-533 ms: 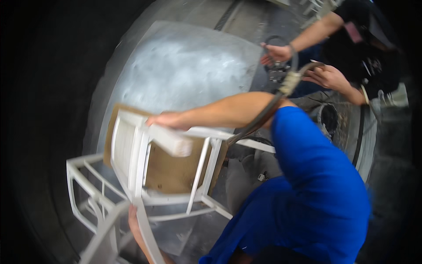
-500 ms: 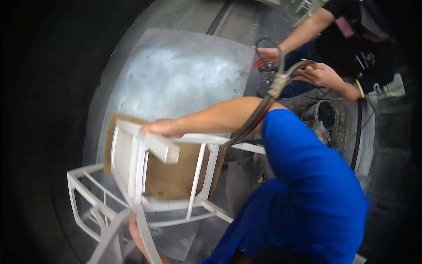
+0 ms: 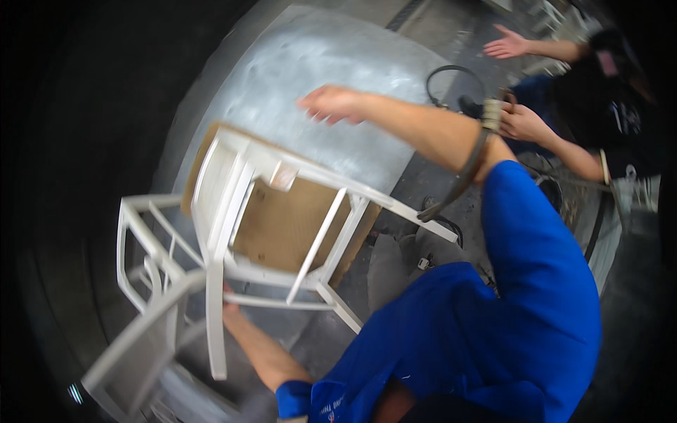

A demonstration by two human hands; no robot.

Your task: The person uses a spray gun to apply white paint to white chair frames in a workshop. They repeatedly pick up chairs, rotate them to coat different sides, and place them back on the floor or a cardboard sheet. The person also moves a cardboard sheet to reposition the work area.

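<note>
A white wooden chair frame (image 3: 338,185) lies tipped over on a brown cardboard sheet (image 3: 282,225), legs pointing right and toward me. My left hand (image 3: 230,302) is at the near leg and lower rail, closed on the chair; the leg partly hides its fingers. Away from the chair, my right hand (image 3: 333,104) is in the air above the metal-grey work surface (image 3: 296,60), open and empty, its fingers slightly blurred. A dark hose (image 3: 462,185) with a pale taped joint crosses over my right arm.
Another person (image 3: 564,106) in a black top stands at the upper right, one hand open, the other at the hose. Another white chair (image 3: 151,247) is at the left, beside a curved white chair part (image 3: 144,345). A dark bucket (image 3: 550,194) sits beyond my right arm.
My right hand has let go of the chair's upper edge and lifted away to the upper right. My left hand stays by the chair's near leg. The other person has opened one hand, off the hose.
</note>
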